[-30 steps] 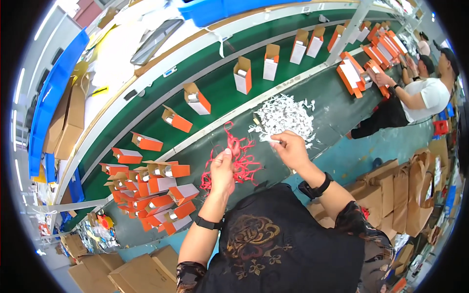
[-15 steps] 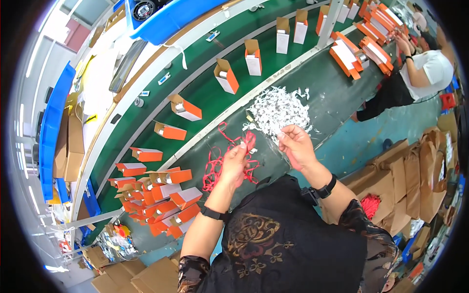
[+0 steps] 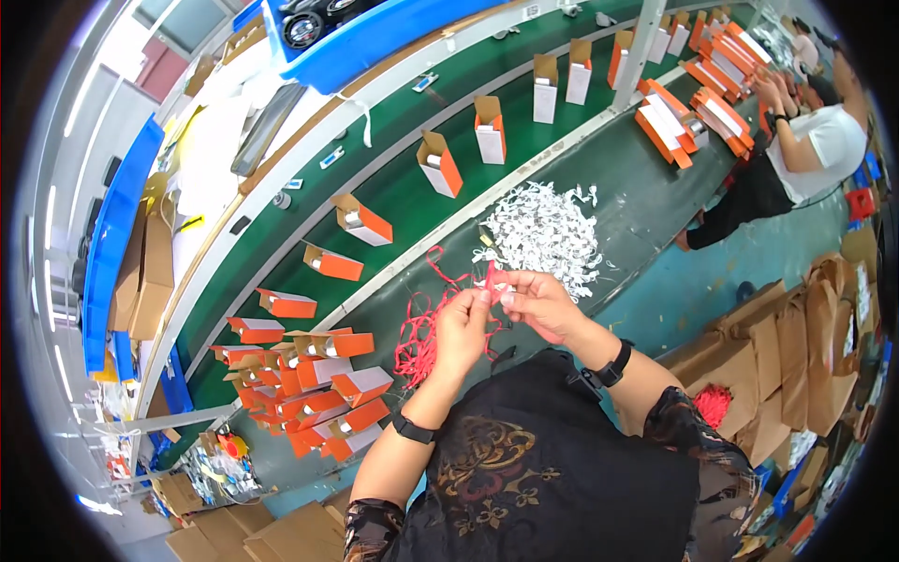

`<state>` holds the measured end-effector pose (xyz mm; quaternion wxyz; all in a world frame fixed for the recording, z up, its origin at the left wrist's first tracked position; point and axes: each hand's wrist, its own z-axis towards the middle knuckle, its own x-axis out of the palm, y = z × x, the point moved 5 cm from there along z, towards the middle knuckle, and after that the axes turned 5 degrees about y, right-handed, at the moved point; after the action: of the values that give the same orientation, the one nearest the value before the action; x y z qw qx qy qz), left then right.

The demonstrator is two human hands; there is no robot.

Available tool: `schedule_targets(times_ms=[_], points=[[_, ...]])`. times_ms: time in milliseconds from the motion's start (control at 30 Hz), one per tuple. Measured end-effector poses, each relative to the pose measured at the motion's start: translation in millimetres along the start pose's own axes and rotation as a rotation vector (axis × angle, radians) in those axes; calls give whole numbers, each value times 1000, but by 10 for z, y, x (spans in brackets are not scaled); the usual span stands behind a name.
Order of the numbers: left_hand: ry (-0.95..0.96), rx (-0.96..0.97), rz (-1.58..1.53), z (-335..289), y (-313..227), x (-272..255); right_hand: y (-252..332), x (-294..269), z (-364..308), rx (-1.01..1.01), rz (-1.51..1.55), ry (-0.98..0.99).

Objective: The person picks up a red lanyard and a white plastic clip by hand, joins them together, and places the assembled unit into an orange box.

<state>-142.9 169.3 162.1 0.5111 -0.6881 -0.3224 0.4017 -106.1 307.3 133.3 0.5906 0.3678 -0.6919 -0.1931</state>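
Note:
My left hand (image 3: pixel 465 325) is closed in a pinch on a red ribbon (image 3: pixel 491 273), a loop of which stands up above the fingertips. Right against it, my right hand (image 3: pixel 545 307) is also pinched, its index finger at the ribbon. A small whitish bit shows by the right thumb, too small to make out. Beyond the hands lies a heap of small white pieces (image 3: pixel 551 234) on the dark green worktop. A tangle of red ribbons (image 3: pixel 414 339) lies just left of my left hand.
Orange and white boxes (image 3: pixel 440 167), open at the top, stand in a row along the green conveyor (image 3: pixel 393 192). More boxes (image 3: pixel 314 403) crowd the worktop at left. A co-worker (image 3: pixel 815 140) sits at far right beside stacked boxes (image 3: pixel 667 126). Brown cartons (image 3: pixel 758 356) stand at right.
My right hand has moved left from the edge of the white heap and now meets my left hand at the red ribbon. The view has shifted slightly.

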Motion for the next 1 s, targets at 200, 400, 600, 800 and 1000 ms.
schedule_targets(times_ms=[200,400,600,800,1000], points=[[66,-34,250,-194,139,-216,-98,104,159,-60,-160,-88],[21,-178,-447,-534,225,-622,216,638,96,195,-354,562],[-152,-96,-539,-766,-76,-979,19,1311,282,77,-1020,581],[-328,-2,-1150,-1112,158,-1198,-416,1928,697,-192,-496,314],[-255,57,-1416,-1511,383,-1610,-759,2462,748,585,-223,895]])
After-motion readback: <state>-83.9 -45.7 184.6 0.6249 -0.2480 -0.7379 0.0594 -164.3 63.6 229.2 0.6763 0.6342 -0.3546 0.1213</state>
